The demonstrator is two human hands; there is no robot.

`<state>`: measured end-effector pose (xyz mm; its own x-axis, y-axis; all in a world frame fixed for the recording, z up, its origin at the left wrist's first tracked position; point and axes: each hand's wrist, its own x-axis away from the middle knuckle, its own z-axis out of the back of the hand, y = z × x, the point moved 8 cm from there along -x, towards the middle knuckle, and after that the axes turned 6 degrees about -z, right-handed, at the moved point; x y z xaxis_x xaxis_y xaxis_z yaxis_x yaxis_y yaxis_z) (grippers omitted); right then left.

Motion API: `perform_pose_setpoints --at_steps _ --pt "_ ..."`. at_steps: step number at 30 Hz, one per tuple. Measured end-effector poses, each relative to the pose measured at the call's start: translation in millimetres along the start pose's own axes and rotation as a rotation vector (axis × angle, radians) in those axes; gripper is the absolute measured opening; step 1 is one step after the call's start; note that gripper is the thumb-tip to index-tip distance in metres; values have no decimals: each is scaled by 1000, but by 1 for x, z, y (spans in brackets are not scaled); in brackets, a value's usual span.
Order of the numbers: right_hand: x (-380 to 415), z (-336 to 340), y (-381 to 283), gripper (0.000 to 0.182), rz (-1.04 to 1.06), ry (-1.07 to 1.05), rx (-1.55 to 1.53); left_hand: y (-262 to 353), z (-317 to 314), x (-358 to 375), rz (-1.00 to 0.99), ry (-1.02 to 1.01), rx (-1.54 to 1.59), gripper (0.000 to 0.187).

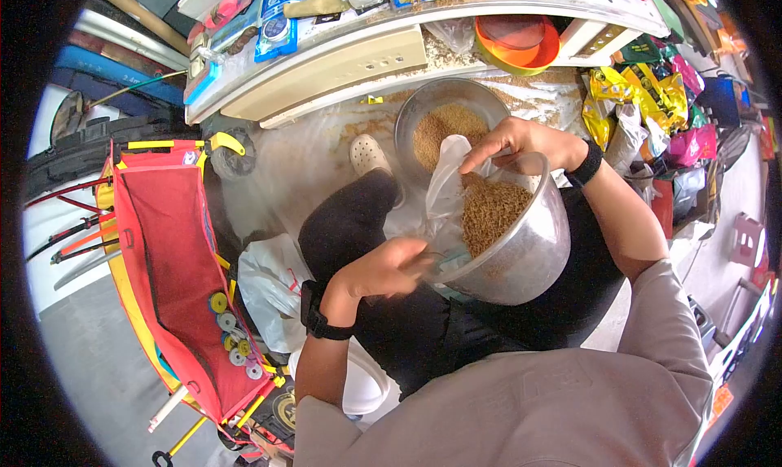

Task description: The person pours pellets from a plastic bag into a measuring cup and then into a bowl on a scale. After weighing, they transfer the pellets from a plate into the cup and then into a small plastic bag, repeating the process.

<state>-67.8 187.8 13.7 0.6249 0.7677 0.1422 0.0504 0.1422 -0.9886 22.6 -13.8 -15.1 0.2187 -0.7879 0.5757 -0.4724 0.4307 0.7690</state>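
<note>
A metal bowl point(542, 259) rests tilted on my lap, with brown pellets point(493, 214) inside. A translucent plastic bag point(446, 178) hangs over its left rim. My right hand point(529, 143) is closed at the top of the bowl, its fingers pinching the bag's edge. At the lower left of the bowl is my left hand point(387, 269), its fingers smeared by motion. Something clear shows beside those fingers, but I cannot make it out. Just beyond, a second metal bowl point(405, 133) stands on the floor with lighter tan grains point(444, 129) in it.
A red-and-yellow fabric bin point(159, 247) with several small spools stands at left. Ahead is a cluttered white bench point(326, 39), with an orange round container point(521, 55) under its edge. Colourful packets point(643, 96) are piled at right. A white plastic bag point(265, 275) lies by my leg.
</note>
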Motion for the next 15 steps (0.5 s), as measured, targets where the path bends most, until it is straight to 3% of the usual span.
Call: perform_pose_setpoints --at_steps 15 --pt "2 -1 4 49 -63 -23 -101 5 -3 -1 13 -20 32 35"
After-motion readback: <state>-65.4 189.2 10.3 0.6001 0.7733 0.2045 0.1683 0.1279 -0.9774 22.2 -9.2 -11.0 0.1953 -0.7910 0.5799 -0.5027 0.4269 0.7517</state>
